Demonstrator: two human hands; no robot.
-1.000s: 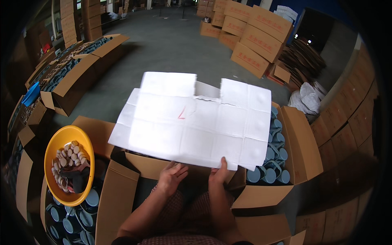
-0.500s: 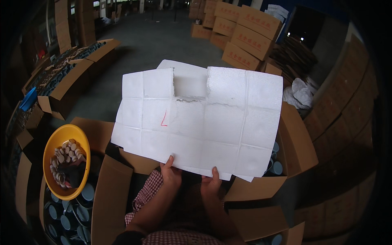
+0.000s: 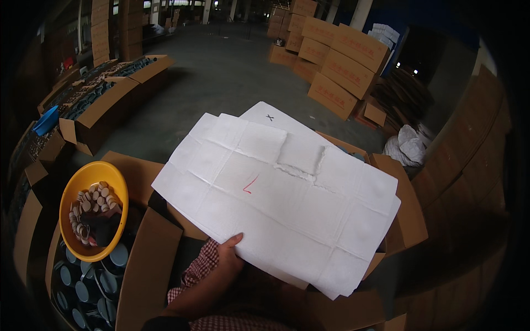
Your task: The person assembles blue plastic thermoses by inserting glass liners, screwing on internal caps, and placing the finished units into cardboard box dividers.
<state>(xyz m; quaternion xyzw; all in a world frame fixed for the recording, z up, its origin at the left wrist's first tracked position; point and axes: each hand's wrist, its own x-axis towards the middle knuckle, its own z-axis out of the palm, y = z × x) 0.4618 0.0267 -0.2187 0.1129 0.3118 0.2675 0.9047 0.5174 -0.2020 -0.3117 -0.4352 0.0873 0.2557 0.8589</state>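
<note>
White sheets [image 3: 298, 215] turned aslant since the earlier frame; right hand gone from sight

Item, well ahead and left of the left hand [image 3: 229, 257]: blue basin [image 3: 46, 121], beside open cartons [image 3: 107, 103] in a row.
Item, nearer that hand, on its left: yellow basin [image 3: 83, 175], holding pale round discs [image 3: 86, 206] and a dark, soft-looking piece [image 3: 105, 223]; below it, blue-grey lidded vessels [image 3: 85, 289].
Item, left hand: clamped on the sheets' near edge, thumb on top.
Item, white sheets: several, out of line with one another, reaching ahead and rightward from the left hand; uppermost notched, with a red stroke [image 3: 250, 185].
Item, right hand: hidden; I cannot tell its hold.
Item, ahead and right of the left hand, beyond the sheets: stacked brown cartons [image 3: 345, 74].
Item, farther right: crumpled white sacking [image 3: 407, 146].
</note>
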